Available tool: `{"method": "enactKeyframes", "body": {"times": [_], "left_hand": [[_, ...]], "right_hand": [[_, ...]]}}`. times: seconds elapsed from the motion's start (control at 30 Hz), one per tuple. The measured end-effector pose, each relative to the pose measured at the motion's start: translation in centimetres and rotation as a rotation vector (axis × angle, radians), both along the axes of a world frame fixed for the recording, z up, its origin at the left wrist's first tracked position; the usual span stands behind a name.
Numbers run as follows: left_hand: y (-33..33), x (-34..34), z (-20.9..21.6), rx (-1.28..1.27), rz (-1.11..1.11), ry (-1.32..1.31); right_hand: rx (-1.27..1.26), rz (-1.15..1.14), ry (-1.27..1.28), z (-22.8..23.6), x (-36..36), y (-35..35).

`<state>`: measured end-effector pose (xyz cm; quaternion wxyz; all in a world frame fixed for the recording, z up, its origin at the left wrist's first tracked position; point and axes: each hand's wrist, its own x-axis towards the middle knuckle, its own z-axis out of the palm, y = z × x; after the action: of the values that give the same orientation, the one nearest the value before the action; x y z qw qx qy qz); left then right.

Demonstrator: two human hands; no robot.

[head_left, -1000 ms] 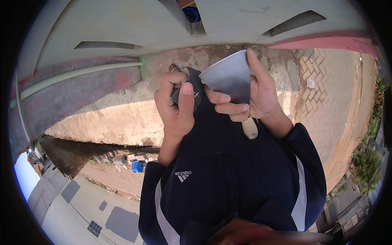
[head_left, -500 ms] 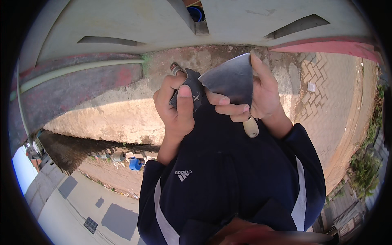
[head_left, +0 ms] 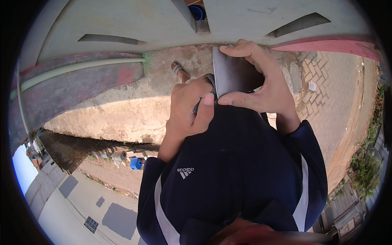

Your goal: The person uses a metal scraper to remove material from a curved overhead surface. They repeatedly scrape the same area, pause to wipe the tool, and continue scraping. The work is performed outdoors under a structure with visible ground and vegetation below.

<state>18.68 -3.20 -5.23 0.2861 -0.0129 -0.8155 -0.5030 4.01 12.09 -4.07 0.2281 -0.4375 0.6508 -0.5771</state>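
A: What's the setting?
B: Outdoors, over a rough grey-and-tan concrete walkway [head_left: 110,116], part shaded, part sunlit. A pale plastered wall [head_left: 237,24] with narrow slots fills the top of the view. A pale green round pipe [head_left: 85,71] runs at the left, and tan herringbone brick paving [head_left: 316,81] spreads to the right.
A: Any writing?
B: A white printed logo with lettering [head_left: 185,173], upside down from here, on the chest of the navy cloth top with white stripes [head_left: 212,163].
A: Containers?
B: A blue plastic container [head_left: 136,163] at lower left, near a grey rounded pot [head_left: 119,155]. A blue round-rimmed vessel [head_left: 201,12] shows through the wall's opening. I can't tell what any holds.
A: And the hands?
B: The right hand [head_left: 271,79] grips a grey flared metal blade [head_left: 234,73], thumb on one side edge, fingers on the other. The left hand [head_left: 190,107] pinches a dark grey folded sheet [head_left: 211,78], mostly hidden by its fingers, at the blade's broad edge. Sheet and blade seem to touch, just beyond the top.
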Motion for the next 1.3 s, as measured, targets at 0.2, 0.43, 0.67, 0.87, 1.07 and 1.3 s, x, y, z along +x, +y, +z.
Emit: {"method": "enactKeyframes", "body": {"times": [0.2,0.43,0.67,0.87,1.07,1.3], "left_hand": [[0.7,0.6,-0.2,0.146,0.004,-0.05],[0.5,0.5,-0.6,0.083,0.018,0.018],[0.0,0.8,-0.9,0.106,0.015,-0.049],[-0.2,0.5,-1.5,0.067,0.0,-0.032],[0.0,0.6,-2.0,0.178,0.005,-0.064],[0.0,0.3,-2.2,0.286,0.262,-0.149]], "right_hand": [[-0.044,0.065,0.02,-0.7,-0.2,-0.2],[-0.024,0.149,-0.045,-0.6,-0.1,0.1],[-0.053,0.15,0.092,-0.6,0.0,0.2],[-0.006,0.051,-0.046,-1.1,0.3,-0.3],[0.003,0.062,0.064,-1.5,0.2,-0.1],[0.124,0.254,0.114,0.7,1.5,0.9]]}}
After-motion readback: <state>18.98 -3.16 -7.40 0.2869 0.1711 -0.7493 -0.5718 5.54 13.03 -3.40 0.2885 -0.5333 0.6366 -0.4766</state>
